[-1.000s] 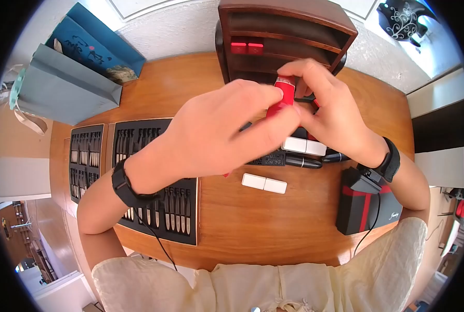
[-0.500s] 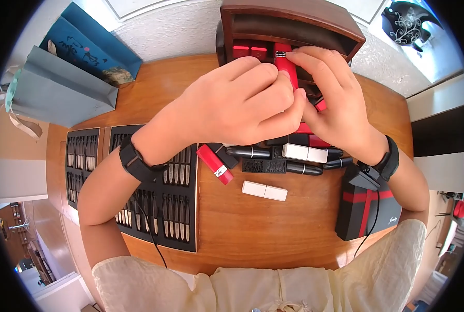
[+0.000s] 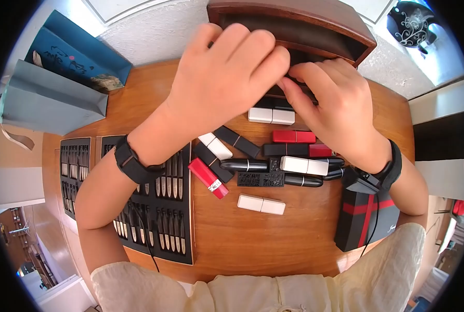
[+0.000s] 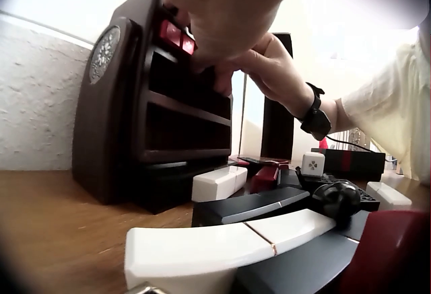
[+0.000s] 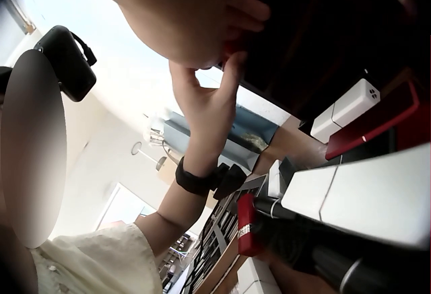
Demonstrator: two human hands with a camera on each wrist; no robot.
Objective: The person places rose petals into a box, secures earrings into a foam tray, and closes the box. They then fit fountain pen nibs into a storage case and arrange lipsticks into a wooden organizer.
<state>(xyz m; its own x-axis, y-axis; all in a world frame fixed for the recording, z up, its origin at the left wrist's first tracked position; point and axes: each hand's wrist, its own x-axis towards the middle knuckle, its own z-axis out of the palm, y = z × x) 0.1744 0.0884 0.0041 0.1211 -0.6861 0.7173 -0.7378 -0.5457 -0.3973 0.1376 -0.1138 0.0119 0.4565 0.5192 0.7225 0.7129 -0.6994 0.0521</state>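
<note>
Left hand leftward, near shelf edge

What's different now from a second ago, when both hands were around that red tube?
The left hand has moved farther over the dark wooden shelf, covering the two red pieces seen there before. The right hand remains close beside it. I can't tell whether either still holds the red tube. The front white tube and ribboned box stayed put.
</note>
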